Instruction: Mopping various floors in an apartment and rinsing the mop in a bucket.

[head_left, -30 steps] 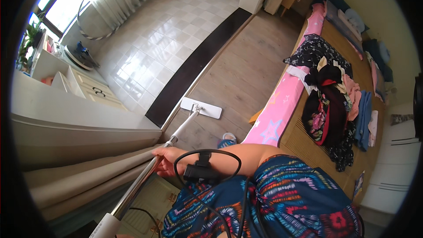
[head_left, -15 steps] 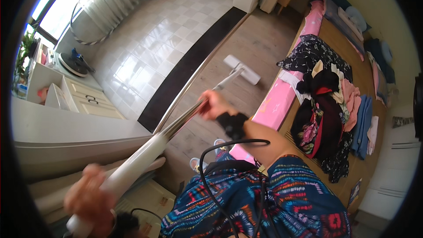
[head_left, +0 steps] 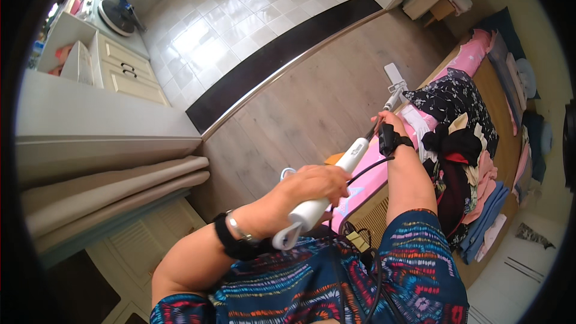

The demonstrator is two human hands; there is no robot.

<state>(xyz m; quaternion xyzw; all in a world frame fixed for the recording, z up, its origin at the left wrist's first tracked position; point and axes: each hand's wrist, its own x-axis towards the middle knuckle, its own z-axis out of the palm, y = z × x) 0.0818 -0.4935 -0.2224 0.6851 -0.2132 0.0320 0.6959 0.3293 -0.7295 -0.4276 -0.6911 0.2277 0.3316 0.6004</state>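
Note:
A long white flat mop (head_left: 355, 155) slants from near my lap up toward the far right. My left hand (head_left: 315, 185) is wrapped round its thick white grip, close to the looped end. Farther along, my right hand (head_left: 390, 123) closes round the thin dark shaft. The white mop head (head_left: 395, 75) rests on the wooden floor (head_left: 312, 96), beside the bed's edge. Part of the shaft is hidden behind my right hand. A black cable (head_left: 360, 171) runs close by the grip.
On the right, a bed (head_left: 510, 156) bears a heap of clothes (head_left: 459, 174) and folded blue garments (head_left: 486, 213). A dark threshold strip (head_left: 282, 54) borders pale tiles (head_left: 228, 30). Left stand a cream cabinet (head_left: 129, 69) and rolled beige fabric (head_left: 120, 198).
The mop has swung right, its head going from mid-floor to the bedside. My left hand has come from the lower left to before my body; my right hand has moved rightward.

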